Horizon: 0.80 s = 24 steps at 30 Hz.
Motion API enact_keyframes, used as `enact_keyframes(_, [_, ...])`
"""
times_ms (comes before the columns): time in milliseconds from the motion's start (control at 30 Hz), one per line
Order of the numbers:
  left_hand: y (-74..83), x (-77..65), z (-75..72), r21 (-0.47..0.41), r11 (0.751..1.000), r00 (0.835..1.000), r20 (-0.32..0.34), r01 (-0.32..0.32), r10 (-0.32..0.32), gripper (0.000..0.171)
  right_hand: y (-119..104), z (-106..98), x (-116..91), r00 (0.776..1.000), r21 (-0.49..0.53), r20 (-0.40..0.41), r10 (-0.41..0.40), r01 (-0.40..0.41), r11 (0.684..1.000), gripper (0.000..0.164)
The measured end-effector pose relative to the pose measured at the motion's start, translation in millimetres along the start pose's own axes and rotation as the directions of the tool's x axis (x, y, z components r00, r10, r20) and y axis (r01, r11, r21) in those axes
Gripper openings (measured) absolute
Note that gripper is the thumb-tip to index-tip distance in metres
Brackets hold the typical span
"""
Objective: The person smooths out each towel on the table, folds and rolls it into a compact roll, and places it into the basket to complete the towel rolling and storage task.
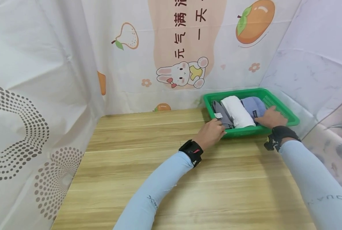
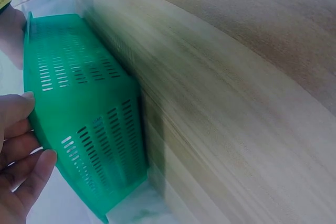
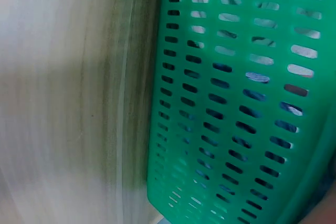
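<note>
A green plastic basket [image 1: 242,132] with slotted walls stands at the back right of the table. Three folded fabric items lie side by side in it: a dark grey one [image 1: 223,115] with a white tag, a white roll [image 1: 237,111], and a blue ribbed one [image 1: 253,105] with a small dark label. At the near left corner, my left hand [image 1: 211,132] grips the basket's rim between thumb and fingers. My right hand [image 1: 272,118] reaches over the near rim, its thumb against the blue fabric; its other fingertips are partly hidden. Slotted basket wall [image 3: 226,103] fills much of the right wrist view.
The wood-grain table [image 1: 136,166] extends to the left and front of the basket. A printed curtain [image 1: 130,70] hangs behind it, and a pale marbled sheet [image 1: 311,73] stands close on the right.
</note>
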State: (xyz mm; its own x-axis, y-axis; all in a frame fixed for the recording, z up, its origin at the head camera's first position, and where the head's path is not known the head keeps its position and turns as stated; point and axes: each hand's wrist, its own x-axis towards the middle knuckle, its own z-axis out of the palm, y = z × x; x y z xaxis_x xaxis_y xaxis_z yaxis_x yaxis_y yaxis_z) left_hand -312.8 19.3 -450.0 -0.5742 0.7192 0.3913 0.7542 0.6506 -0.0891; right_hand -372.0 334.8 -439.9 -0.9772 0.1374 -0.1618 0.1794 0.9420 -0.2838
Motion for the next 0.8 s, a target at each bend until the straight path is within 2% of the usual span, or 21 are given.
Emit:
enact_keyframes(67, [0.1,-1.3,-0.9,-0.007,1.000,1.000,0.001,-0.003,0.003,0.019,-1,0,0,1.000,0.017,0.011,0.013,-0.013,1.000,0.122])
enact_keyframes(233, [1.7,-6.5,-3.6,-0.028,1.000,1.000,0.008,-0.012,0.012,0.019,-2,4,-1,0.999,0.009,0.053,0.005,-0.005,1.000,0.114])
enact_keyframes(467, [7.7,-11.9,-5.4,-0.053,0.999,1.000,-0.008,-0.007,0.007,0.019,1,3,-7,0.995,-0.019,0.095,-0.044,0.046,0.999,0.102])
enact_keyframes(667, [13.2,-12.2,-8.8,-0.057,0.998,1.000,0.003,-0.005,0.006,0.019,4,2,-12,0.992,-0.020,0.123,-0.016,0.018,1.000,0.108])
enact_keyframes(800, [11.2,-13.1,-7.7,-0.083,0.997,1.000,0.011,0.001,0.000,0.019,1,1,-13,0.992,-0.035,0.123,-0.037,0.042,0.999,0.107])
